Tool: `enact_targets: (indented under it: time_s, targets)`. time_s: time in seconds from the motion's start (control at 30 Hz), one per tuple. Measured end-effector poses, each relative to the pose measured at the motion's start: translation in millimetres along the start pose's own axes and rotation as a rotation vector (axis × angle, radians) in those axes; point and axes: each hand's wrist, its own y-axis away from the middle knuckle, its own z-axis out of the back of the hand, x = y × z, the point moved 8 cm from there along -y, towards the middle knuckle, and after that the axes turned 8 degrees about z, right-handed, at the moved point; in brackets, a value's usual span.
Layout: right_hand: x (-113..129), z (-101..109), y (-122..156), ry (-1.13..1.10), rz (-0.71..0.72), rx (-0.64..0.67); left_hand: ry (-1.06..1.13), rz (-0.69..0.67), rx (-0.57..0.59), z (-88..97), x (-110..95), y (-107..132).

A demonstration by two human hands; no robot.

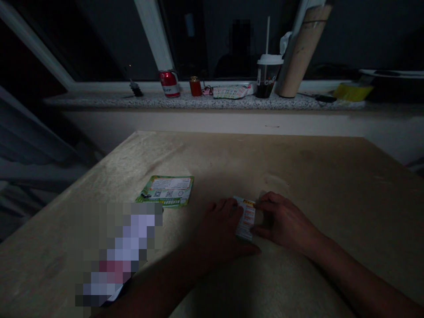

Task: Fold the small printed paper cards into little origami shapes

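Note:
On the table (212, 163) in front of me lies a small flat printed card or packet (245, 218), pale with orange and yellow markings. My left hand (220, 229) rests over its left part, fingers stretched out and thumb spread to the side; this hides that half. At the right edge of the packet, the thumb and index fingertip of my right hand (281, 221) touch or nearly touch it, with a gap between them. Farther left lies a green printed sachet (168, 191) with text and several square codes.
A blurred-out long object (122, 251) lies beside my left forearm. Along the windowsill (119, 101) stand a red can (169, 84), a small orange jar (195, 87), a crumpled packet (232, 91), a lidded cup with straw (266, 77) and a tall tan cylinder (303, 53).

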Motion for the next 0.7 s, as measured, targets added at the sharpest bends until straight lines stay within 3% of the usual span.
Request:
enact_targets:
  time_s: [0.27, 0.7]
  targets:
    - [9.5, -1.4, 8.5, 0.107, -0.036, 0.017, 0.004, 0.001, 0.025, 2.4, -2.3, -0.4]
    - [-6.1, -2.8, 10.0, -0.012, -0.008, -0.020, 0.114, -0.017, 0.071, 1.2, 17.2, -7.8]
